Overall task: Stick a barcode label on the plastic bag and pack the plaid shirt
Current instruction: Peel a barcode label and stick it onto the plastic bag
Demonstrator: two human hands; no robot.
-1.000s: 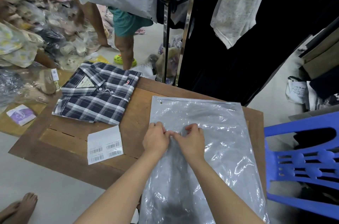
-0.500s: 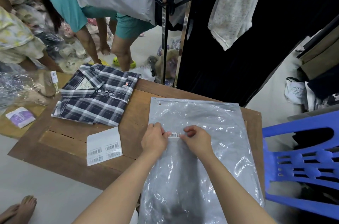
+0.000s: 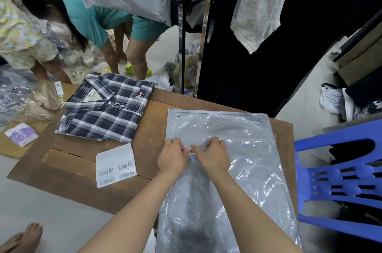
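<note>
On the wooden table (image 3: 86, 178), your left hand (image 3: 172, 158) and right hand (image 3: 215, 156) press curled fingertips on a barcode label (image 3: 191, 151) atop the flat, seemingly empty plastic bag (image 3: 237, 139). Left of it lie the folded plaid shirt (image 3: 103, 112), unpacked, and a label sheet (image 3: 115, 166).

Single head-worn wide-angle view looks steeply down, close over the wooden table (image 3: 68, 172).

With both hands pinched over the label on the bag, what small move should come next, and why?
Probably smooth the barcode label flat with the fingertips. Both the left hand and right hand pinch it against the plastic bag, only a sliver shows between them, and the plaid shirt lies unpacked beside the bag.
</note>
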